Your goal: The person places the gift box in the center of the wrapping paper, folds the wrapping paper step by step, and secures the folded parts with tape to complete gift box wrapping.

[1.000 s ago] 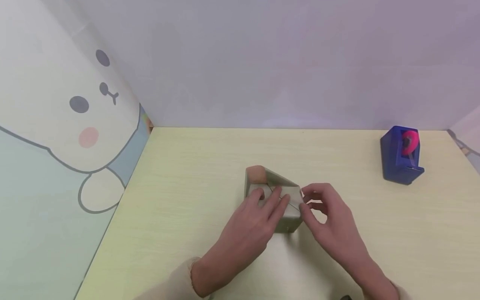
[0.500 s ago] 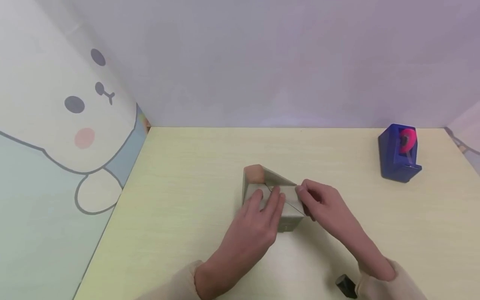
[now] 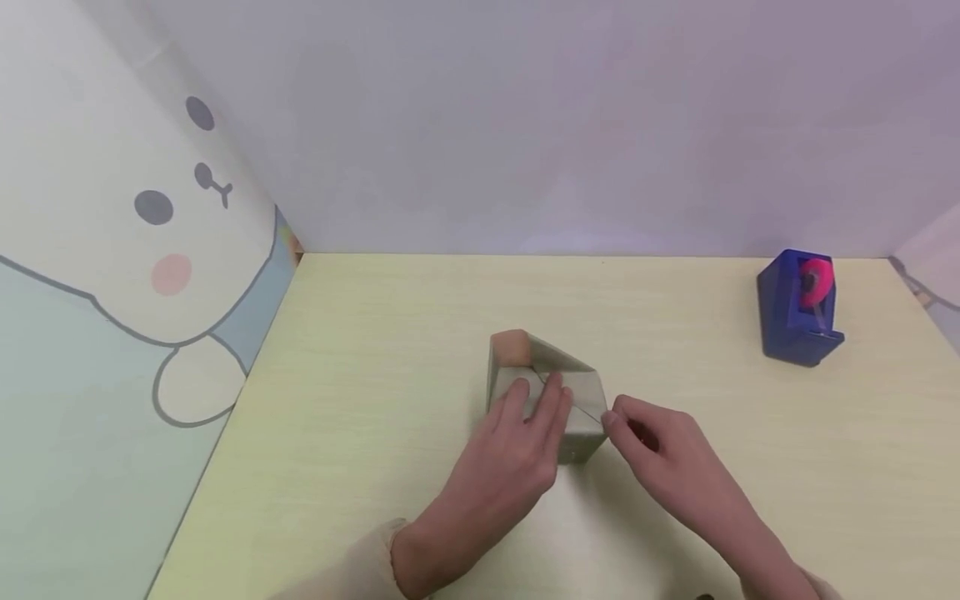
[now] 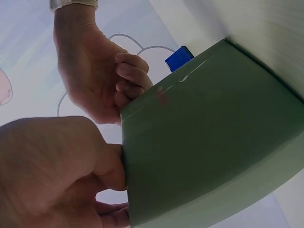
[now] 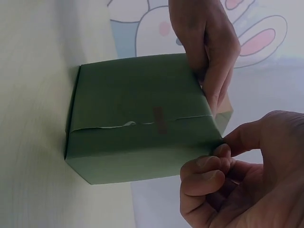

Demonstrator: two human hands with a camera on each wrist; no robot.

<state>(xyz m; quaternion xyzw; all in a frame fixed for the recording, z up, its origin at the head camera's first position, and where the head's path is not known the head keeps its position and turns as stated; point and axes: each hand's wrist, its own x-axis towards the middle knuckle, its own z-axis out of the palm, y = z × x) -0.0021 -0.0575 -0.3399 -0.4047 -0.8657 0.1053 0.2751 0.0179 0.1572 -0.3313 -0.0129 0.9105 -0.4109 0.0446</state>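
Observation:
A box-shaped package in green paper [image 5: 137,95] stands upright on the table, its top end partly folded over. At the far left of that end, an open paper flap shows tan box [image 3: 510,348] beneath in the head view. Fairly straight fingers of my left hand [image 3: 498,475] press down on the folded top. My right hand [image 3: 675,450] pinches the paper's right corner between thumb and curled fingers. Along the package's side, in the right wrist view, runs a paper seam with a small reddish tape piece [image 5: 160,120] across it.
A blue tape dispenser [image 3: 795,312] with a pink core stands at the table's back right. The pale wood-look table [image 3: 360,350] meets a plain wall [image 3: 525,125] behind. On the left is a panel [image 3: 82,183] with a cartoon animal.
My right hand has come to the package's right edge, pinched higher up, then shifted down towards the near right corner. My left hand has stayed on the top.

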